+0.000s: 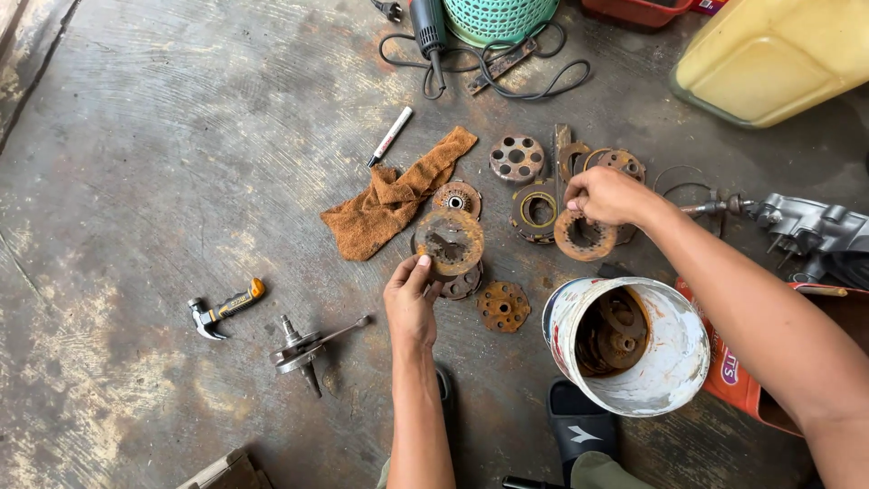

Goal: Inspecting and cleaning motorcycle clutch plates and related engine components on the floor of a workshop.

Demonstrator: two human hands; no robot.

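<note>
My left hand [412,299] grips the lower edge of a rusty round disc [450,241] and holds it tilted above another rusty part [463,284] on the concrete floor. My right hand [608,196] holds a rusty toothed ring [582,237] by its top edge, just above the floor. Around them lie several rusty parts: a drilled hub [517,159], a small gear-like disc [457,198], a ring plate [535,210], a star-shaped flange [503,306] and stacked rings [621,163].
A white paint bucket [670,362] holding more rusty parts lies tipped at the lower right. An orange rag [389,204], a marker pen [391,136], a hammer [224,310] and a crankshaft [303,351] lie to the left. A power tool with cable [430,32], green basket [498,16], yellow canister [778,54] and engine part [815,226] ring the far side.
</note>
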